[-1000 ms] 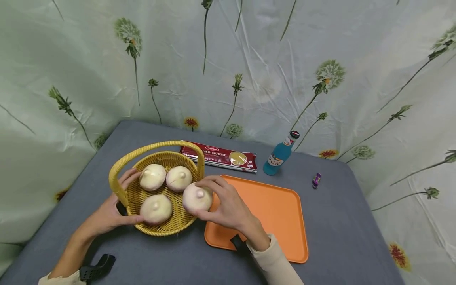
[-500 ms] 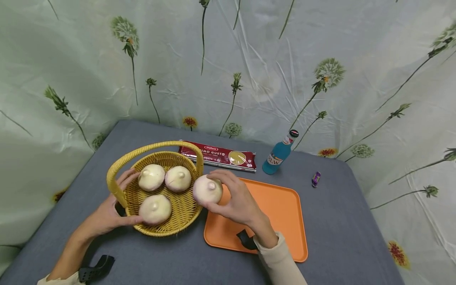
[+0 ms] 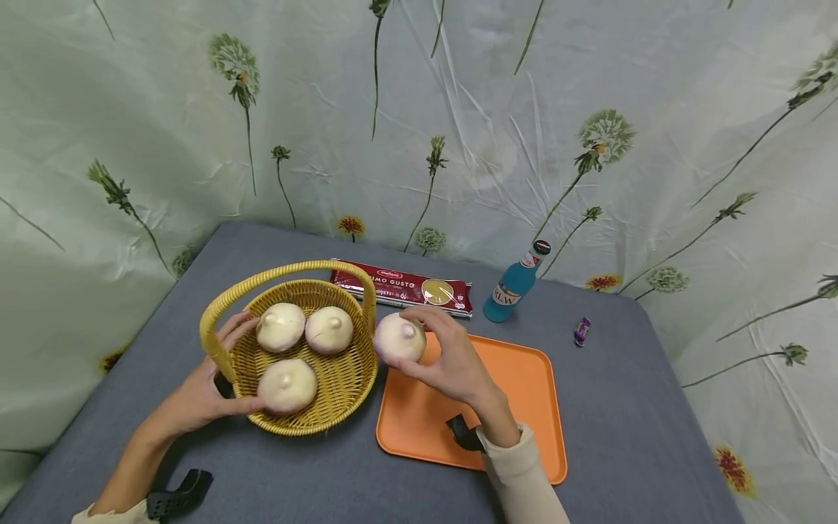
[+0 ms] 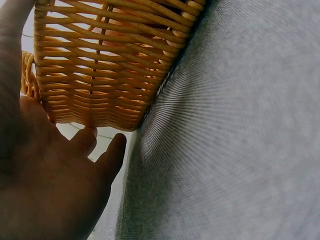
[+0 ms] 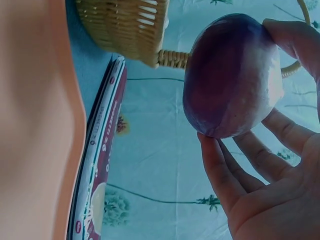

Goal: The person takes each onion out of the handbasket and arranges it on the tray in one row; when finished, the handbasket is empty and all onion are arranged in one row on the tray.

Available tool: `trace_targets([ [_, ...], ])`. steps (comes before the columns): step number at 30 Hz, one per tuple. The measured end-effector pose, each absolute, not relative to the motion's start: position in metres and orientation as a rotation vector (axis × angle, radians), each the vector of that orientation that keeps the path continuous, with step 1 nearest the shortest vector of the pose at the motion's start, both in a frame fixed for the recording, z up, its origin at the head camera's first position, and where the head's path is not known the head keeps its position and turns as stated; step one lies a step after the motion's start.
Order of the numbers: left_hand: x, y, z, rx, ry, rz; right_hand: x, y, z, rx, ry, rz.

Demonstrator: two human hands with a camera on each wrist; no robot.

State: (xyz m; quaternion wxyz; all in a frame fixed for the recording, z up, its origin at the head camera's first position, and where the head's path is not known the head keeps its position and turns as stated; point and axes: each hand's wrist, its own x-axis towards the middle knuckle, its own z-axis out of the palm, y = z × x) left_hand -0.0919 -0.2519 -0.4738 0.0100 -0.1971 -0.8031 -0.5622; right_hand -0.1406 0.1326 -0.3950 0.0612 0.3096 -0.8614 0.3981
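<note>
My right hand [image 3: 452,362] holds a white and purple turnip [image 3: 398,339] between thumb and fingertips, raised over the left edge of an orange tray [image 3: 504,407]. In the right wrist view the turnip's purple underside [image 5: 220,80] faces the camera. A yellow wicker basket [image 3: 340,397] with a tall arched handle stands left of the tray. Inside it lie three more turnips: two at the back [image 3: 330,330] and one in front [image 3: 286,386]. My left hand [image 3: 199,391] grips the basket's left side, thumb over the rim. From the left wrist, the woven wall [image 4: 100,70] shows above the palm.
Behind the tray lies a red spaghetti packet [image 3: 412,289]. A blue bottle [image 3: 509,291] with a dark cap stands to its right. Farther right is a small purple wrapped candy [image 3: 581,332]. A flower-patterned curtain [image 3: 491,131] hangs behind the grey-covered table [image 3: 628,415].
My right hand has carried the turnip from over the basket's right rim rightwards to above the tray. The left hand keeps its grip on the basket, which stays in place.
</note>
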Motion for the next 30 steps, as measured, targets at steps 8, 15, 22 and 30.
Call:
trace_targets([
  [8, -0.092, -0.252, -0.473, -0.614, -2.51, -1.747, -0.149, 0.138, -0.401, 0.846, -2.67, 1.173],
  [15, -0.092, -0.251, -0.473, -0.612, -2.507, -1.758, -0.152, 0.139, -0.405, 0.796, -2.728, 1.101],
  [22, -0.091, -0.251, -0.472, -0.605, -2.513, -1.768, -0.154, 0.14, -0.41, 0.734, -2.751, 1.044],
  [30, -0.091, -0.252, -0.472, -0.593, -2.529, -1.765, -0.156, 0.14, -0.415, 0.631, -2.812, 1.018],
])
